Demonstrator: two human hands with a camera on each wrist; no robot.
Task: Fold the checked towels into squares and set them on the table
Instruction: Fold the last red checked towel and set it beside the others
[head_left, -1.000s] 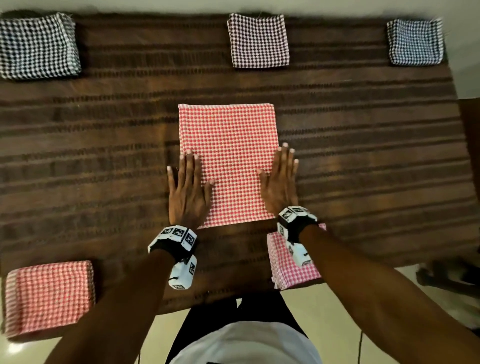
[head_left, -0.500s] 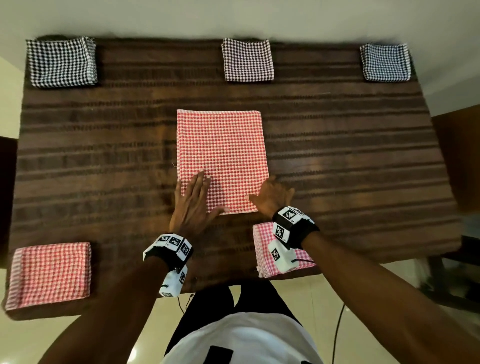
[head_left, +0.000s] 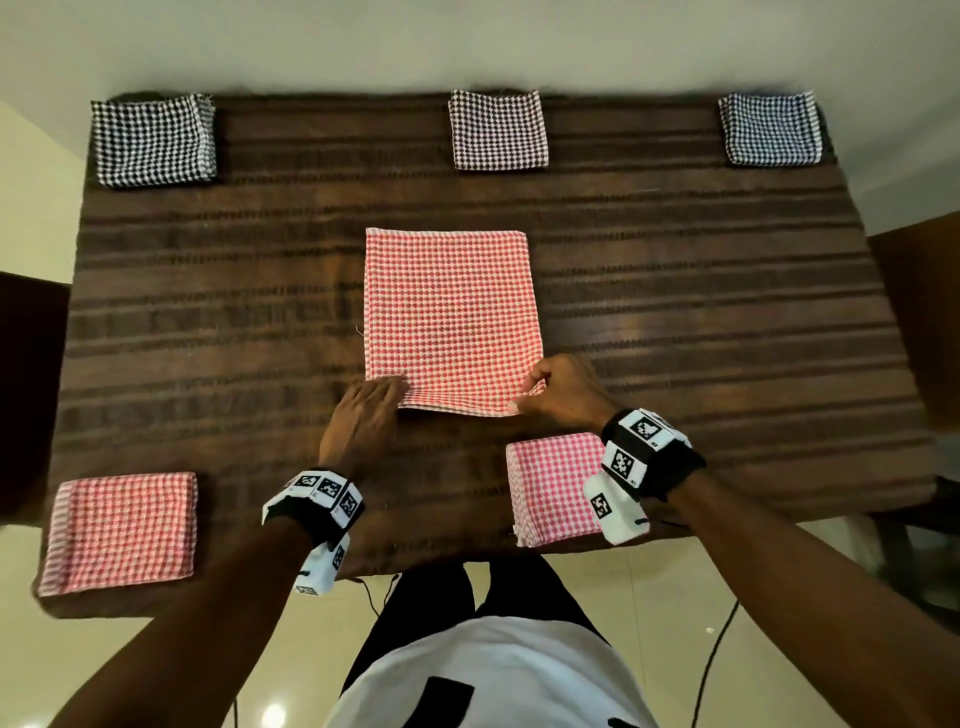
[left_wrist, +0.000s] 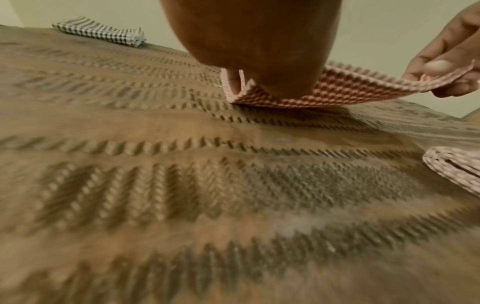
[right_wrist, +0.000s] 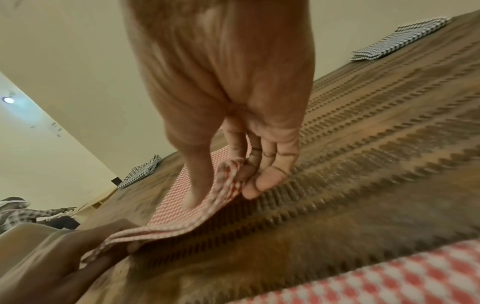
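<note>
Head view: red checked towel (head_left: 451, 317), half-folded rectangle, flat at the middle of the brown table (head_left: 701, 322), long axis running away from the person. Left hand (head_left: 363, 415) grips its near left corner; right hand (head_left: 563, 392) pinches the near right corner.

Left wrist view: near edge of the towel lifted off the table, fingers (left_wrist: 235, 82) curled round the corner.

Right wrist view: thumb above and fingertips (right_wrist: 255, 185) beneath the raised corner, narrow pinch.
</note>
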